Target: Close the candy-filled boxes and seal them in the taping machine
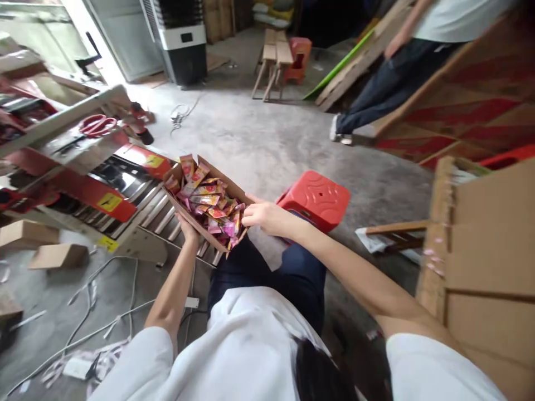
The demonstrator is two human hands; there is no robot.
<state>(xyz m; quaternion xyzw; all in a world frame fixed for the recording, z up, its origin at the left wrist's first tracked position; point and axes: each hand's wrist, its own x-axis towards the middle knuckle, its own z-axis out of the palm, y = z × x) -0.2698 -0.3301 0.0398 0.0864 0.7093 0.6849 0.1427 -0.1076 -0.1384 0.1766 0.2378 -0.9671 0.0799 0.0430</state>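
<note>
An open cardboard box (184,214) full of colourful sachets (209,203) rests tilted on the metal rollers (159,209) of a machine in front of me. My left hand (186,227) reaches under the box's near long side; its fingers are hidden behind the cardboard. My right hand (267,216) grips the box's right end, fingers curled over the rim beside the sachets.
A red plastic stool (320,197) stands just right of the box. Red scissors (97,125) lie on the machine's top. Large cardboard cartons (489,245) stand at right. Cables and scraps litter the floor at left. Another person (401,67) stands at the back.
</note>
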